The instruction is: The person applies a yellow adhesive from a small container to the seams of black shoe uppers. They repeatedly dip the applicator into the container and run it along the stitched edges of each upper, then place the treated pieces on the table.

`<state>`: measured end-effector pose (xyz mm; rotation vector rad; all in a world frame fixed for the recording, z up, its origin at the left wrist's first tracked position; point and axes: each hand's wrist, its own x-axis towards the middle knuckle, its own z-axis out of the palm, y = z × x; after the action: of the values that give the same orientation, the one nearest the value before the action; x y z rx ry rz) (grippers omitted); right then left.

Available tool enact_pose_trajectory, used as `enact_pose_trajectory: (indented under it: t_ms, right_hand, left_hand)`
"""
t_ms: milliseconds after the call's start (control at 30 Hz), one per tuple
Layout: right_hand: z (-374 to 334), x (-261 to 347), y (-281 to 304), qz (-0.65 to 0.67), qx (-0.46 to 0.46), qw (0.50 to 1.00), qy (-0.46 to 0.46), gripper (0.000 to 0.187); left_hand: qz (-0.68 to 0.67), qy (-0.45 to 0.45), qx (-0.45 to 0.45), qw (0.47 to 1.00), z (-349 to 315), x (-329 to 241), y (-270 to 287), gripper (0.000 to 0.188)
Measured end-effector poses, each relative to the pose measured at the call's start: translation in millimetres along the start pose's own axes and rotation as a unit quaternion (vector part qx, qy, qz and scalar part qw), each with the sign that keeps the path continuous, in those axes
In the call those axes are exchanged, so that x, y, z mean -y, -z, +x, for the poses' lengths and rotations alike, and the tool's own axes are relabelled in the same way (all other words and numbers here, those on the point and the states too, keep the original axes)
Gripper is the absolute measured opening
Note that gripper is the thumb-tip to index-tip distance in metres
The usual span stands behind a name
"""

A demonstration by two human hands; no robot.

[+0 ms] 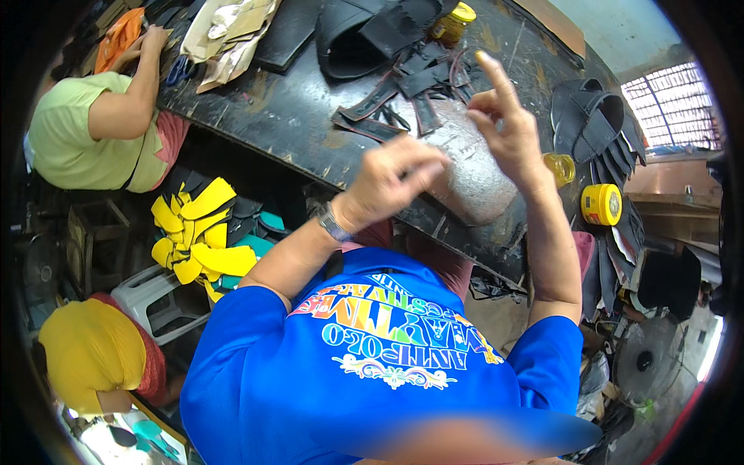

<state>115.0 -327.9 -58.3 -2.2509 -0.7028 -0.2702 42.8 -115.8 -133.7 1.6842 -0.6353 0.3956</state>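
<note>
My left hand (pixel 391 178), a watch on its wrist, hovers over the near edge of the dark worktable (pixel 263 116). Its fingers are drawn together, somewhat blurred, and whatever they may pinch is too small to make out. My right hand (pixel 508 136) is raised above a rounded silvery block (pixel 473 174). Its index finger points up, with a yellowish tip, and the thumb and other fingers are bent; nothing shows in it. Black straps with reddish edges (pixel 422 85) lie in a loose heap just beyond the block. Part of the block is hidden behind my right hand and forearm.
Black strap pieces (pixel 360 35) and a yellow-lidded jar (pixel 452 23) are at the far side. To the right are more black straps (pixel 593 116), an open jar (pixel 559 168) and a yellow tub (pixel 601 204). Yellow cut pieces (pixel 194 225) and two people (pixel 93 132) are at left.
</note>
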Motion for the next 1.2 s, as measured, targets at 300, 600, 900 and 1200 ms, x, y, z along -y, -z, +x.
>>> enact_pose_trajectory:
  t_ms: [300,600,900,1200]
  right_hand:
    - [72.7,11.8,-81.1,0.016,-0.053,0.997,0.045,0.086]
    - [42.5,27.9,-61.2,0.067,-0.113,0.991,0.026,0.088]
    - [0.6,31.7,-0.4,-0.018,-0.240,0.968,0.069,0.089]
    - [-27.8,25.5,-17.4,0.079,-0.209,0.974,0.045,0.089]
  left_hand:
    - [0.341,0.100,-0.220,0.908,53.5,84.5,100.9,0.081]
    - [0.404,0.058,-0.200,0.891,77.1,130.2,139.2,0.034]
    - [0.441,0.019,-0.220,0.870,89.6,128.3,178.6,0.031]
    - [0.398,0.084,-0.279,0.870,91.4,136.8,230.5,0.033]
